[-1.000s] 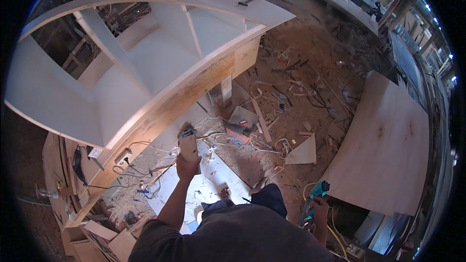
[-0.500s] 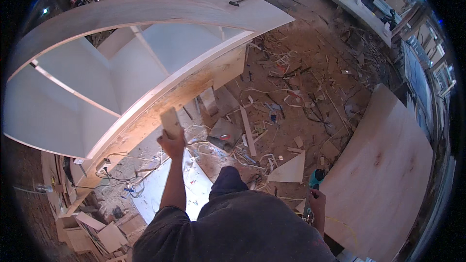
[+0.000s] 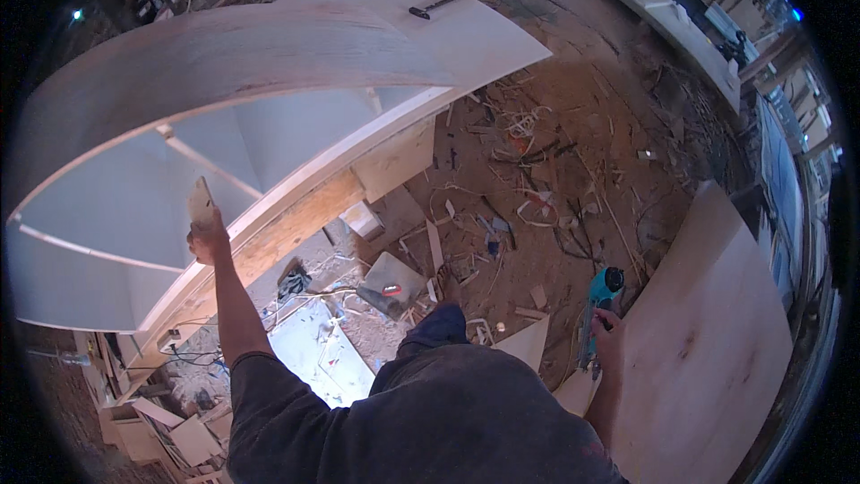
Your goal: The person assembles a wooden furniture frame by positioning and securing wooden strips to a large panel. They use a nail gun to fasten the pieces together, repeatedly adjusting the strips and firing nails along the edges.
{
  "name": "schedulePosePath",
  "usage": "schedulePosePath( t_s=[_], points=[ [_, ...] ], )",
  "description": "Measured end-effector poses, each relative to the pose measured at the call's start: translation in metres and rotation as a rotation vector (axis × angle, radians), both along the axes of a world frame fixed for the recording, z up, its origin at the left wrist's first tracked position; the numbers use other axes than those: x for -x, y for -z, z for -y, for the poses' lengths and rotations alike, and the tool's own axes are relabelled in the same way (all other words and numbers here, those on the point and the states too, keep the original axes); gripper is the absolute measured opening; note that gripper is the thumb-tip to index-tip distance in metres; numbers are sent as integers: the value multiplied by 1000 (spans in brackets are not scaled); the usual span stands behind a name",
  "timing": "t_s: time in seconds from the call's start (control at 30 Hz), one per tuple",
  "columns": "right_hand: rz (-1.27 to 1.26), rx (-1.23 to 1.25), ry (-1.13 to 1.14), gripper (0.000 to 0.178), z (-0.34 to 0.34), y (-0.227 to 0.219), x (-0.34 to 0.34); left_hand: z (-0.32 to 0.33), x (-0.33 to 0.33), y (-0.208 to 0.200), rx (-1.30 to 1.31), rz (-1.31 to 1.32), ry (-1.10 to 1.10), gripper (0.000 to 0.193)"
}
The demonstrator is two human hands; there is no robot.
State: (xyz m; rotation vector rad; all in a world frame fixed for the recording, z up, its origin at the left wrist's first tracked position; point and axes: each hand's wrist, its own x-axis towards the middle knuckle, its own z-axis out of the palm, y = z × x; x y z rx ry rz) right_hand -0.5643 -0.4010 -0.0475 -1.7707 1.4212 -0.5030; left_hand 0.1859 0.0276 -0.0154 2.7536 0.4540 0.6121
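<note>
My left hand [image 3: 209, 244] is closed round a small flat piece of wood [image 3: 202, 201], raised upright over the near edge of a large curved wooden frame [image 3: 309, 175] with pale inner panels and cross battens. I cannot tell whether the piece touches the frame. At my right side, my right hand [image 3: 607, 339] grips a teal power tool [image 3: 606, 283] with a black end; its exact kind does not show. Beside that hand lies a big curved plywood sheet [image 3: 717, 332].
A hammer [image 3: 436, 6] rests on the frame's flat far end. Wood scraps, cords and debris litter the dirt floor [image 3: 573, 125]. A white board [image 3: 324, 354] lies by my feet, and offcuts [image 3: 184, 435] are piled at lower left. Another long curved workpiece [image 3: 645, 4] stands far right.
My left hand has carried the piece of wood left and forward to the curved frame. My right hand and the teal tool have moved forward. The view has shifted, and I stand nearer the frame.
</note>
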Motion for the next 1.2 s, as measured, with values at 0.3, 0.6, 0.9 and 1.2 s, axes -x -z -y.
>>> schedulePosePath(
  t_s=[0.3, 0.6, 0.9, 1.2],
  points=[
    [-155, 243, -244, 16, 145, -107, -177, -51, -117, 71, -145, -21, 192, 62],
    [-318, 241, -508, 17, 265, -132, -302, 61, -18, 47, -164, 520, -149, 44],
    [-186, 562, -889, 19, 391, -61, -563, 350, 177, 72, 286, 277, 482, 35],
    [-194, 837, -1093, 19, 402, 16, -715, 523, 129, 54, 149, 264, 706, 58]
  ],
)
